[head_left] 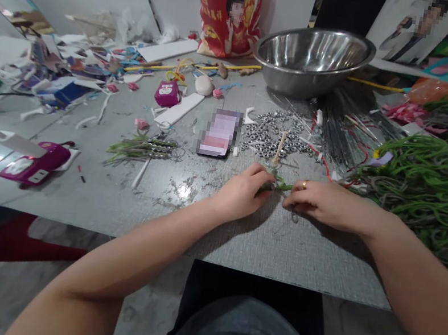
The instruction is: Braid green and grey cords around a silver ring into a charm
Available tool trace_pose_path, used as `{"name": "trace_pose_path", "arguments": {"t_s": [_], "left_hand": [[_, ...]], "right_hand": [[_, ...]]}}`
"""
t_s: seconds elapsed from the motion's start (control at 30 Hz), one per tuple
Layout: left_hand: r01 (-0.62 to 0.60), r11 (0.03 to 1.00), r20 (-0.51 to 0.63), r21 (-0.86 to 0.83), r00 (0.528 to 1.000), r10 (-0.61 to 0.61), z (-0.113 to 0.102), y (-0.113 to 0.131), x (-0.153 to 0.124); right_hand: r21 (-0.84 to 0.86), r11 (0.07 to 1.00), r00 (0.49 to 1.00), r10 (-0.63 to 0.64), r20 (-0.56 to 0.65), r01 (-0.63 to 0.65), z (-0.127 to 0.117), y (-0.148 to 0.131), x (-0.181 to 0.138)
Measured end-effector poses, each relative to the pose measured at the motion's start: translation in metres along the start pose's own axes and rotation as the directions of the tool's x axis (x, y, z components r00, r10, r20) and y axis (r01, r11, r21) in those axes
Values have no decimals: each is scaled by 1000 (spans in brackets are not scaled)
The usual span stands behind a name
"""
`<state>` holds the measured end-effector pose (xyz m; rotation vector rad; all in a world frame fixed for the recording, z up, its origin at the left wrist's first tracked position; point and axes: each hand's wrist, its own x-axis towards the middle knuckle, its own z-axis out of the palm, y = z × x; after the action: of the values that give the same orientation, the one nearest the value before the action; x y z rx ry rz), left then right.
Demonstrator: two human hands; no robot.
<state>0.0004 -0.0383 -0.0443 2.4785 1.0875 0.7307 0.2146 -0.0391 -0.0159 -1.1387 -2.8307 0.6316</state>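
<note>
Near the table's front edge, my left hand [245, 193] and my right hand [314, 199] face each other over a short green cord [283, 186]. The left fingers are curled closed around one end of it. My right hand, with a ring on one finger, pinches the other end; its fingertips point down at the tabletop. Just beyond the hands lies a spread of shiny metal beads [271, 132] with a small wooden stick [280, 146] standing among them. To the right rises a big heap of green and grey cords [432, 187].
A steel bowl [308, 84] stands at the back beside a red bag [226, 29]. A phone [218, 132] lies left of the beads. Finished-looking green strands [140, 148] and a purple device [36, 163] are farther left. Thin wires [338, 133] lie below the bowl.
</note>
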Motion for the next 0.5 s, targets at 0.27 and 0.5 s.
{"name": "trace_pose_path", "arguments": {"t_s": [0.27, 0.5], "left_hand": [[85, 993, 93, 83, 991, -92, 0, 0, 3], [111, 989, 123, 95, 985, -122, -1, 1, 6]], "right_hand": [[39, 998, 999, 46, 12, -47, 6, -12, 6], [253, 967, 935, 114, -337, -26, 12, -12, 13]]}}
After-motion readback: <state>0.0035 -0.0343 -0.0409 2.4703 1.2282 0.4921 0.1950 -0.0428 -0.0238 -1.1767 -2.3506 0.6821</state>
